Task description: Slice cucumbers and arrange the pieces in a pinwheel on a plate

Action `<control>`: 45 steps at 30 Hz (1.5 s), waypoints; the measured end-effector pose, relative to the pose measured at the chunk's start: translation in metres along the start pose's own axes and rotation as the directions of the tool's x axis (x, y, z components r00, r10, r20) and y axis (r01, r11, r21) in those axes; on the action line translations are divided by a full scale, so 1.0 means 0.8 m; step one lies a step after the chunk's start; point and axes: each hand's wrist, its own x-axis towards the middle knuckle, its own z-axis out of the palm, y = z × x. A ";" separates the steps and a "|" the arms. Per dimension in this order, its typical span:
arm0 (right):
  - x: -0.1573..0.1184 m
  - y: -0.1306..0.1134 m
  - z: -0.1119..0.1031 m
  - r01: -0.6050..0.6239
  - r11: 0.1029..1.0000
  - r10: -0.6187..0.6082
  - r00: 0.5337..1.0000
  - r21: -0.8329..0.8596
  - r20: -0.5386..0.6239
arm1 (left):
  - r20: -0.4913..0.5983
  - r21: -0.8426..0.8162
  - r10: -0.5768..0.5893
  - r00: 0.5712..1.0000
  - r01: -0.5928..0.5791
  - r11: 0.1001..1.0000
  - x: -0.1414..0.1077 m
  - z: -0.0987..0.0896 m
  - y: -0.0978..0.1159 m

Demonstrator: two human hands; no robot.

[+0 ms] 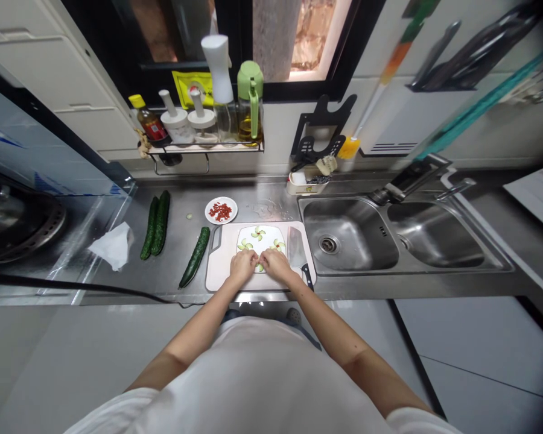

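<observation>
A white square plate [270,234] lies on a pale cutting board [221,274]. Pale green cucumber slices [258,232] are arranged on it in pinwheel shapes, some with a red bit at the centre. Over the plate's near edge, my left hand [243,266] and my right hand [274,264] meet with fingertips pinched close together. Just below them shows a bit of cucumber slice [259,269]; whatever the fingertips hold is too small to make out. To the right of the plate, a knife [295,248] with a black handle rests on the board.
Whole cucumbers [194,258] lie left of the board, with a white plate of chopped red pieces [221,211] behind. A crumpled tissue [113,246] is farther left. At right is a double sink [353,235] with a faucet [402,181]. A seasoning rack [208,147] hangs at the back.
</observation>
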 end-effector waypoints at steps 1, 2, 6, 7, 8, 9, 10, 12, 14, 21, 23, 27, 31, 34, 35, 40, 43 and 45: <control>0.000 0.000 0.000 -0.004 1.000 0.005 1.000 -0.008 0.013 | 0.008 0.011 -0.008 1.000 0.008 1.000 0.000 0.000 0.001; 0.000 -0.001 -0.001 -0.010 1.000 0.010 1.000 -0.016 0.025 | 0.016 0.023 -0.016 1.000 0.016 1.000 0.000 0.001 0.001; 0.001 -0.002 -0.002 -0.031 0.999 0.034 0.997 -0.034 0.068 | 0.036 0.061 -0.033 0.999 0.031 0.998 0.001 0.003 0.002; 0.001 -0.003 -0.002 -0.032 0.999 0.034 0.997 -0.037 0.074 | 0.036 0.067 -0.034 0.999 0.031 0.997 0.001 0.004 0.002; 0.002 -0.003 -0.002 -0.031 0.999 0.034 0.997 -0.040 0.076 | 0.035 0.071 -0.035 0.999 0.032 0.997 0.001 0.004 0.002; 0.002 -0.003 -0.002 -0.028 0.999 0.031 0.997 -0.041 0.075 | 0.035 0.075 -0.037 0.999 0.035 0.997 0.001 0.005 0.002; 0.002 -0.003 -0.002 -0.025 0.999 0.028 0.997 -0.042 0.071 | 0.034 0.077 -0.039 0.999 0.036 0.996 0.000 0.005 0.002; 0.002 -0.002 -0.002 -0.020 0.999 0.023 0.998 -0.041 0.059 | 0.035 0.080 -0.042 0.999 0.039 0.996 0.000 0.006 0.002; 0.002 -0.002 -0.001 -0.020 0.999 0.021 0.999 -0.037 0.050 | 0.037 0.081 -0.043 0.998 0.040 0.996 0.000 0.006 0.002; 0.003 -0.001 -0.004 -0.036 0.999 0.035 0.998 0.018 0.051 | 0.057 0.084 -0.055 0.997 0.050 0.995 0.002 0.006 0.002; 0.004 -0.001 -0.007 -0.046 0.998 0.044 0.998 0.035 0.051 | 0.062 0.082 -0.060 0.996 0.054 0.995 0.003 0.005 0.002; 0.006 -0.002 -0.010 -0.060 0.997 0.058 0.997 0.046 0.041 | 0.076 0.083 -0.071 0.995 0.065 0.994 0.004 0.004 0.003; 0.008 -0.003 -0.009 -0.056 0.998 0.054 0.997 0.042 0.053 | 0.078 0.080 -0.073 0.994 0.066 0.995 0.005 0.003 0.004; 0.008 -0.003 -0.007 -0.063 0.997 0.061 0.996 0.040 0.063 | 0.083 0.082 -0.079 0.993 0.072 0.994 0.005 0.001 0.005; 0.008 -0.004 -0.007 -0.063 0.997 0.060 0.996 0.040 0.064 | 0.085 0.084 -0.081 0.993 0.073 0.994 0.005 0.000 0.006; 0.008 -0.006 -0.009 -0.055 0.998 0.053 0.997 0.033 0.061 | 0.093 0.094 -0.091 0.991 0.082 0.992 0.006 -0.003 0.009; 0.007 -0.006 -0.014 -0.065 0.997 0.062 0.996 0.041 0.064 | 0.091 0.079 -0.090 0.992 0.083 0.993 0.007 -0.005 0.007; 0.007 -0.004 -0.018 -0.078 0.996 0.076 0.996 0.046 0.056 | 0.086 0.061 -0.093 0.992 0.088 0.994 0.007 -0.007 0.005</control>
